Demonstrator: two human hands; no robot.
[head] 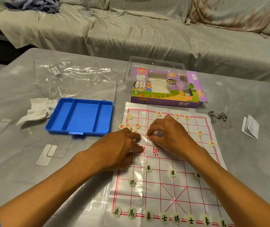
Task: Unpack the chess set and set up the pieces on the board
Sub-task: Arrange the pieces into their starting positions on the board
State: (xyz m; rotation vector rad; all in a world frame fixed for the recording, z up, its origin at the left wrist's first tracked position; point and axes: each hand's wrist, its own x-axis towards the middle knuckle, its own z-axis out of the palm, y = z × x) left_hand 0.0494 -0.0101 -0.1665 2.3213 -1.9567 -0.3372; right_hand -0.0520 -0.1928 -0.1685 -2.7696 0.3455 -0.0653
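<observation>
Thin plastic xiangqi board, creased, lies on my sheet-covered worktop. My right hand pinches a red-marked piece near the board's river; my left hand, fingers straight, presses its left edge. Risk: my forearms could drag the slippery sheet, scattering black pieces. Blue tray left of board; draped sofa beyond.
</observation>
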